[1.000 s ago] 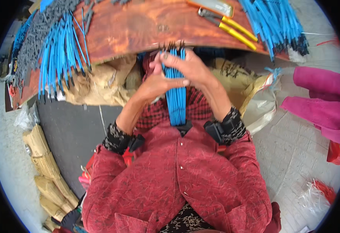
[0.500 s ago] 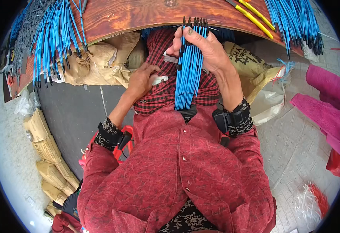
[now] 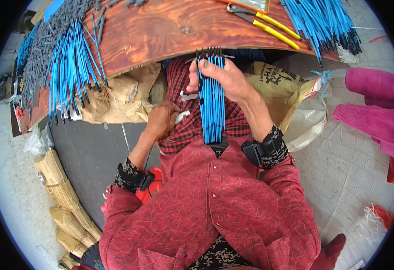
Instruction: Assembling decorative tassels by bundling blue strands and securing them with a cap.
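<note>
My right hand (image 3: 226,78) is closed round the upper part of a bundle of thin blue rods or cables (image 3: 212,117), its thumb across the front. Their black tips stick up above the fingers at the table's edge, and their lower ends reach down to my lap. To the left, my left hand (image 3: 162,120) rests on the red-and-black checked cloth (image 3: 179,141) over my lap, fingers bent. Beside those fingers is a small white piece (image 3: 182,117); whether they pinch it is hard to tell. A pale strip (image 3: 189,96) lies near the bundle.
On the wooden table (image 3: 161,33) lie more blue bundles at left (image 3: 71,63) and right (image 3: 320,27), dark grey pieces (image 3: 62,33) and yellow-handled pliers (image 3: 275,33). Paper sacks (image 3: 116,96) stand below it. Pink towels (image 3: 372,117) hang at the right.
The view has shifted, showing more of the tabletop. The bundle in my right hand sits lower in the picture and more upright. My left hand stays on the checked cloth.
</note>
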`<state>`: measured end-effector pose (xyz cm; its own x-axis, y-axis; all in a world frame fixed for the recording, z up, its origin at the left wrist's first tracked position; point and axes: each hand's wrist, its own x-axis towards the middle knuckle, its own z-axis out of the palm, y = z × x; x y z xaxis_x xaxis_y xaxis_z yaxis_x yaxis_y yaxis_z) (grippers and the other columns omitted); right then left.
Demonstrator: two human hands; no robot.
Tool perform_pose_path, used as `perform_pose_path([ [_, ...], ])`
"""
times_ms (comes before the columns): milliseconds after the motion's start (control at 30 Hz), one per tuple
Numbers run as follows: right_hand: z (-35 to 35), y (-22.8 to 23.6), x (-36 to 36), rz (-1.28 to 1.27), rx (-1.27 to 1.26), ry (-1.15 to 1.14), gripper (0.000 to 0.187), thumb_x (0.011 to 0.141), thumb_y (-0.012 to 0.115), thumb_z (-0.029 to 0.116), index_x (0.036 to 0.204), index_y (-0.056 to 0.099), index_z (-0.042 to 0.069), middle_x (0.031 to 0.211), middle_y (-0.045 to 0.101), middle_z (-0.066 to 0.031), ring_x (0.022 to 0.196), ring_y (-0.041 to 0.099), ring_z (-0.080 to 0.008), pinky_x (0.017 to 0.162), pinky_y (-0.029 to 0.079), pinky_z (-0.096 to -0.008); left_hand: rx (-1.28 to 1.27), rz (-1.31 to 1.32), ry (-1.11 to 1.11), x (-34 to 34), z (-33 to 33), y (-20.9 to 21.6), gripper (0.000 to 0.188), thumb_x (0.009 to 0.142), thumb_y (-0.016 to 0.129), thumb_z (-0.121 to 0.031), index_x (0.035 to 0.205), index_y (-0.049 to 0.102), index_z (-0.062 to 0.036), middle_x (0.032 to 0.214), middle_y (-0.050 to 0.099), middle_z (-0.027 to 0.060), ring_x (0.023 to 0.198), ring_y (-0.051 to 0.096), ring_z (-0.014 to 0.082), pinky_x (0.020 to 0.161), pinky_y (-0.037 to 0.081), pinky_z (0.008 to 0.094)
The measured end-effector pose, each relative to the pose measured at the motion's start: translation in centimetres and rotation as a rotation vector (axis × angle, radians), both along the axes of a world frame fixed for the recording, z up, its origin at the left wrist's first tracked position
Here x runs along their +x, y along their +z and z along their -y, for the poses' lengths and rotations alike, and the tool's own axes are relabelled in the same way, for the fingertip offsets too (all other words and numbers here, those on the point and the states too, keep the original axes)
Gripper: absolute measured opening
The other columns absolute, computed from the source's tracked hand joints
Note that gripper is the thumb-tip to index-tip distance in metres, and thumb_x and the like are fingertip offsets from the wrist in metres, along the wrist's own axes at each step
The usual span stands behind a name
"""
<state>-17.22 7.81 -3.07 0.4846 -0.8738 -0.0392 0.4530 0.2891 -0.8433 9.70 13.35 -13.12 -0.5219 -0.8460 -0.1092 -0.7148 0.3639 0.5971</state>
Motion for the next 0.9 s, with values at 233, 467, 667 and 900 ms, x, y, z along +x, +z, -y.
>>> perform_pose_path([
  [233, -0.2, 0.2, -0.2, -0.006, 0.002, -0.025, 0.038, 0.105, 0.061, 0.038, 0.109, 0.065, 0.0, 0.089, 0.071, -0.0096, 0.085, 0.071, -0.0194, 0.077, 0.058, -0.0343, 0.386, -0.87, 0.242, -4.3, 3.6, 9.7, 0.037, 0.103, 0.064, -0.013, 0.137, 0.062, -0.0008, 0.108, 0.063, 0.0024, 0.095, 0.06, 0.0096, 0.084, 0.051, 0.0296],
  [467, -0.4, 0.2, 0.7, -0.074, -0.064, -0.12, 0.04, 0.098, 0.071, 0.042, 0.103, 0.068, 0.003, 0.088, 0.07, -0.0069, 0.078, 0.067, -0.0132, 0.07, 0.056, -0.0283, 0.708, -0.829, 0.055, -8.1, 7.8, 13.4, 0.074, 0.097, 0.071, -0.043, 0.152, 0.046, -0.001, 0.115, 0.063, 0.0018, 0.101, 0.058, 0.0102, 0.088, 0.05, 0.0267],
  [667, -0.3, 0.9, -0.2, -0.033, -0.027, -0.049, 0.033, 0.1, 0.071, 0.034, 0.108, 0.068, 0.002, 0.092, 0.072, -0.0092, 0.084, 0.072, -0.0168, 0.074, 0.059, -0.0308, 0.787, -0.794, -0.126, -9.9, 10.1, 15.2, 0.062, 0.098, 0.067, -0.048, 0.142, 0.061, -0.0054, 0.108, 0.067, 0.001, 0.074, 0.056, 0.0026, 0.059, 0.045, 0.0178],
  [900, 0.6, 0.2, 0.4, 0.05, -0.065, -0.035, 0.026, 0.101, 0.067, 0.016, 0.12, 0.059, -0.001, 0.093, 0.072, -0.0131, 0.084, 0.073, -0.0207, 0.075, 0.061, -0.0333, 0.748, -0.787, -0.031, -10.5, 10.7, 14.7, 0.044, 0.105, 0.056, -0.04, 0.126, 0.072, -0.0044, 0.102, 0.071, 0.0027, 0.057, 0.053, 0.0009, 0.039, 0.04, 0.0178],
])
